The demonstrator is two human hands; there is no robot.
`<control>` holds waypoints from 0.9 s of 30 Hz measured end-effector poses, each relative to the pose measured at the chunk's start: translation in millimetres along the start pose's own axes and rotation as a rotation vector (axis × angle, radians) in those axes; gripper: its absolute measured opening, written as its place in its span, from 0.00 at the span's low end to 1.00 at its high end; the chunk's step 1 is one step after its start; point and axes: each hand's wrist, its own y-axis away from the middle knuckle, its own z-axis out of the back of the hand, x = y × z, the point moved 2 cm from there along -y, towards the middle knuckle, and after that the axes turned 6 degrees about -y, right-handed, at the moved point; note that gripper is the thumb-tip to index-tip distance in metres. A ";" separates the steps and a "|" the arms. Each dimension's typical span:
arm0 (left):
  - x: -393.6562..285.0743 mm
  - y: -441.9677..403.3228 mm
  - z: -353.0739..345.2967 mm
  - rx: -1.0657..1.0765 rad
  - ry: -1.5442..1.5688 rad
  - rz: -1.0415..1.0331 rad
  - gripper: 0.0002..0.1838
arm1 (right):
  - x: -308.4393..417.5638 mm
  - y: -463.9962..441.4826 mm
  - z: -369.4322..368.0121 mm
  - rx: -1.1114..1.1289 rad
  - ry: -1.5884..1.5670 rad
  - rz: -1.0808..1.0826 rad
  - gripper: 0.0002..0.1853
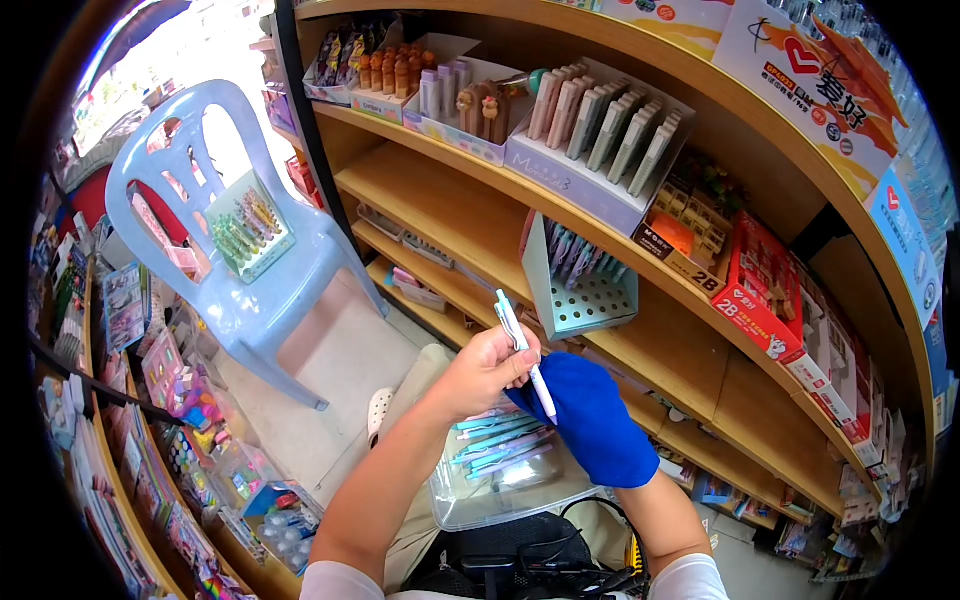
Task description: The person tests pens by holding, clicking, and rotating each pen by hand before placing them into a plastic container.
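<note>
A white and light blue pen (pixel 526 355) is pinched between the fingers of one hand, my left hand (pixel 490 370). Its lower end touches a blue cloth (pixel 600 420). The cloth covers my right hand (pixel 590 405), so those fingers are hidden. Beneath both hands, a clear plastic container (pixel 470 512) rests on the lap and holds several light blue and purple pens (pixel 500 445). Beyond the hands, a pale green display box (pixel 592 318) with holes in its insert stands on the shelf, with several pens at its far side.
A blue plastic chair (pixel 290 265) at the left bears a box of pens (pixel 250 228). Wooden shelves (pixel 440 200) curve along the right, with a purple box (pixel 575 170) and red boxes (pixel 765 290). Shelves of packaged goods (pixel 205 480) line the lower left.
</note>
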 end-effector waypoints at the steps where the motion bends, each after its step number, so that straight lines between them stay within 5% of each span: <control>1: -0.6 0.1 0.1 0.001 -0.003 0.001 0.06 | 1.5 -0.7 0.9 0.000 -0.016 0.025 0.08; 7: -0.2 0.0 2.8 -0.002 0.013 -0.031 0.07 | -2.0 -3.0 -5.0 -0.016 -0.262 -0.218 0.07; 11: 3.3 -0.3 2.6 -0.010 -0.035 -0.012 0.07 | -2.1 -3.4 -5.8 0.001 -0.129 -0.184 0.08; 14: 5.3 -0.3 3.3 0.004 -0.032 -0.009 0.07 | 6.1 -2.4 2.9 -0.002 -0.389 -0.463 0.10; 17: 4.1 -0.6 2.6 0.028 -0.008 -0.002 0.07 | -6.6 2.6 -3.9 -0.017 -0.240 -0.183 0.09; 27: 1.4 -0.6 4.4 0.077 0.079 -0.054 0.10 | 12.4 -1.9 4.7 -0.020 -0.081 -0.091 0.06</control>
